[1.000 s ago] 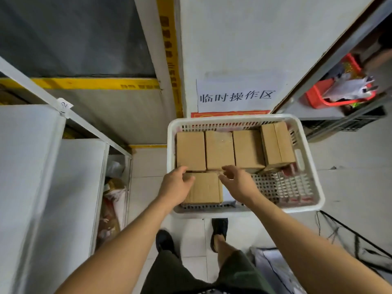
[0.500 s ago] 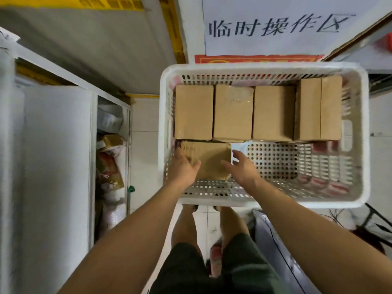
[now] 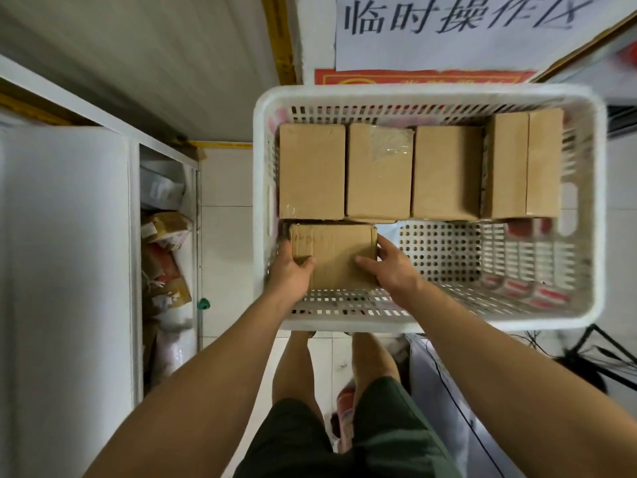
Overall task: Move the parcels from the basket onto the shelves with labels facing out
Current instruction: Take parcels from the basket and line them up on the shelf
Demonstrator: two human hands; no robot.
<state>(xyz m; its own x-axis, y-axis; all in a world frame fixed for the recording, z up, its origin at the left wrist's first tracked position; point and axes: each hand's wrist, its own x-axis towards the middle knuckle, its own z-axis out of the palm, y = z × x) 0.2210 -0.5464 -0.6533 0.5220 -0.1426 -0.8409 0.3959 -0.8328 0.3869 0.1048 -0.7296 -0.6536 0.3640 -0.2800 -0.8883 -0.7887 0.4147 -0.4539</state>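
Both arms reaching forward, left hand (image 3: 291, 270) and right hand (image 3: 393, 267) apparently curled, thumbs inward

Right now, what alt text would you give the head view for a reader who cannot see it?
Both hands, left hand and right hand, grip a cardboard parcel at the near left of a white basket. Four more cardboard parcels stand in a row along its far side. White shelves stand to the left.
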